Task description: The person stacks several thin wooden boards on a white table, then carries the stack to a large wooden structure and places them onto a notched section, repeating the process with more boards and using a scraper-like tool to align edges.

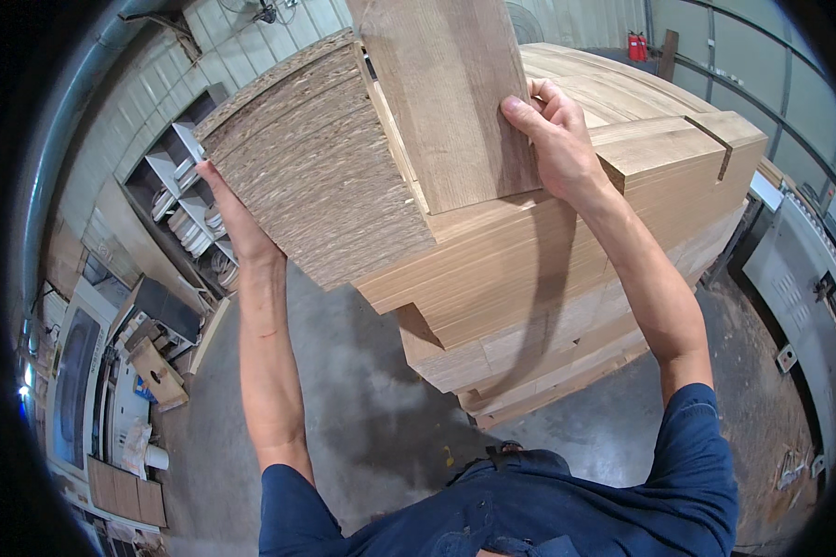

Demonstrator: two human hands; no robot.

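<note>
My right hand [559, 139] grips the right edge of a wide, smooth wooden board [455, 102], thumb on its face. The board is tilted up, and its lower end meets the top of a tall pile of pale boards [492, 269]. Left of it lies a block of stacked boards [316, 167] with rough, streaky grey-brown edges, jutting out past the pile's left side. At the far left end of that block is my left hand [225, 200]. It touches the block's side, and its fingers are mostly hidden there.
Grey shelves [181, 200] with stacked pieces stand at the left wall. A machine with a dark window [76, 390] is at lower left, and a grey metal machine [799, 288] at right. Red extinguishers [637, 46] stand at the back. Concrete floor [344, 371] shows below the pile.
</note>
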